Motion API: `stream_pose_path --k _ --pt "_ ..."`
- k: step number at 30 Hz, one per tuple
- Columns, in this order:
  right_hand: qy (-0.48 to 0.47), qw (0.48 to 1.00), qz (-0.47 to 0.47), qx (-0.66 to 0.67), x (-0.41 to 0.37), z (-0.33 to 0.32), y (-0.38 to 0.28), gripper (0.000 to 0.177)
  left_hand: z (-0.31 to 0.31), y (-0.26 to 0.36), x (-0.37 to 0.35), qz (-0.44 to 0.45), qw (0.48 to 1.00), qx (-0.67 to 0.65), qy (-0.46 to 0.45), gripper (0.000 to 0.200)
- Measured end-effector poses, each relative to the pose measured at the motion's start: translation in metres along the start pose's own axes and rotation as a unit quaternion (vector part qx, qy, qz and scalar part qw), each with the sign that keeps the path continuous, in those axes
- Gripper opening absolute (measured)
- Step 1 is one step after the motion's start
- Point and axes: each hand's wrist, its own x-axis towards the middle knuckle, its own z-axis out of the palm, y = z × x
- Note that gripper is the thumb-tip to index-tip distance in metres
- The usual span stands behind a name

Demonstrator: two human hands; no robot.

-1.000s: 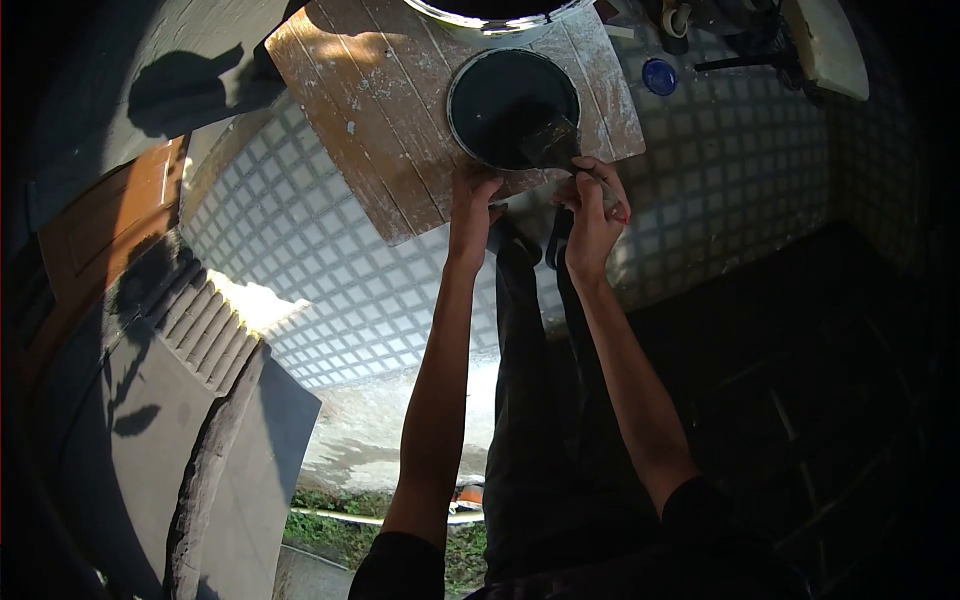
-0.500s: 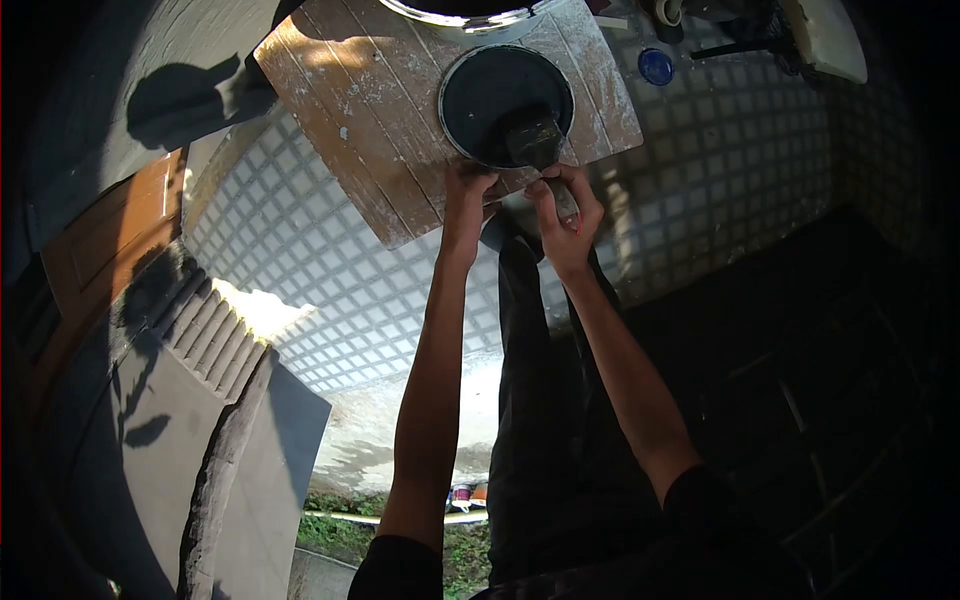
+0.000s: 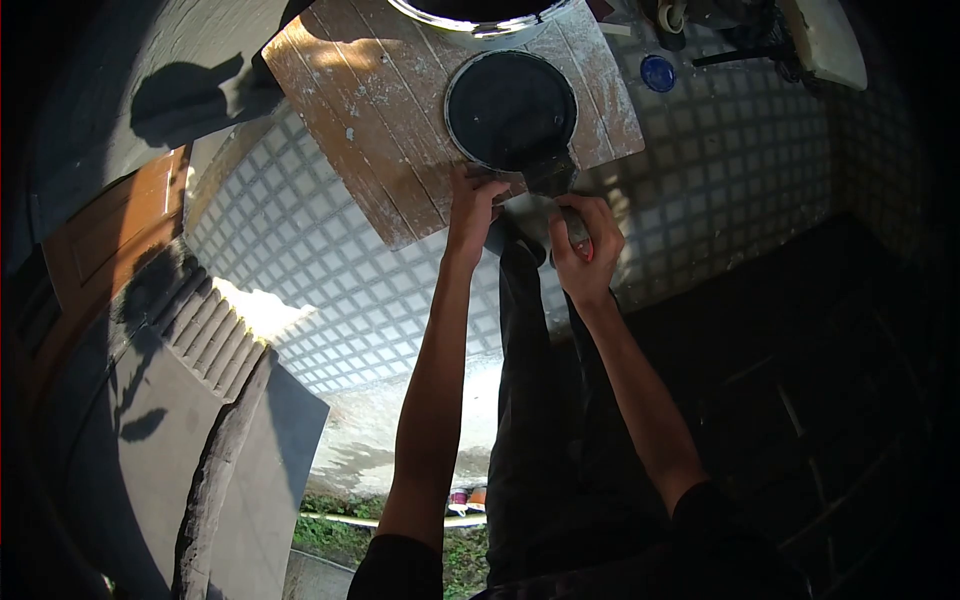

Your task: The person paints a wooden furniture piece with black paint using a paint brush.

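A round container of dark paint [image 3: 510, 108] stands on a worn, paint-spattered wooden board [image 3: 375, 130]. My right hand [image 3: 588, 240] is closed around the handle of a wide paintbrush [image 3: 549, 176], whose dark bristles lie over the container's near rim. My left hand [image 3: 473, 212] is at the near side of the same container, fingers bent against its edge and partly hidden beneath the rim. What those fingers grip, if anything, is hard to make out.
A larger metal-rimmed bucket [image 3: 480, 25] stands behind the container. A blue lid [image 3: 657, 73] lies on the tiled floor [image 3: 700, 190] at the right, near a pale object [image 3: 825, 42]. A wooden door [image 3: 115, 230] is at the left.
My right hand and the brush have moved back toward me and slightly right, drawing the bristles from inside the container onto its near rim. My left hand has shifted slightly, its fingers spread more.
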Motion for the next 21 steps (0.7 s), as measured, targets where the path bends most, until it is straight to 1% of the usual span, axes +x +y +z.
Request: stream_pose_path --k 1,4,7,10,12,15,16,19,21 --pt "0.000 1.000 0.006 -0.007 0.001 -0.001 -0.003 0.017 0.000 0.001 0.000 0.001 1.000 -0.005 0.001 0.048" --pt "0.006 1.000 -0.022 0.015 0.009 0.005 -0.008 0.018 0.001 0.000 0.000 0.003 1.000 -0.015 0.001 0.048" --pt "-0.004 0.999 -0.024 0.041 0.020 0.012 -0.010 0.018 0.002 0.002 -0.001 0.011 1.000 -0.023 0.000 0.048" --pt "-0.038 0.998 -0.044 0.012 0.019 0.006 -0.003 0.019 0.003 0.002 -0.003 0.008 0.999 -0.034 -0.004 0.050" --pt "-0.048 0.998 -0.037 -0.001 0.014 -0.003 -0.003 0.019 0.003 -0.002 0.001 0.015 1.000 -0.022 -0.001 0.051" --pt "-0.056 0.998 -0.029 -0.013 0.016 -0.013 -0.003 0.019 0.003 -0.006 0.004 -0.008 1.000 -0.006 -0.001 0.051" --pt "-0.058 0.998 -0.026 -0.015 0.017 -0.015 -0.006 0.018 0.004 -0.007 0.003 -0.003 1.000 -0.008 0.003 0.052" --pt "-0.022 0.999 -0.036 -0.002 0.033 -0.019 -0.016 0.017 0.012 0.002 -0.003 0.018 1.000 -0.002 0.008 0.056" --pt "-0.027 0.999 -0.027 0.000 0.046 -0.022 -0.020 0.018 0.015 0.010 -0.003 0.004 1.000 0.004 0.022 0.058"
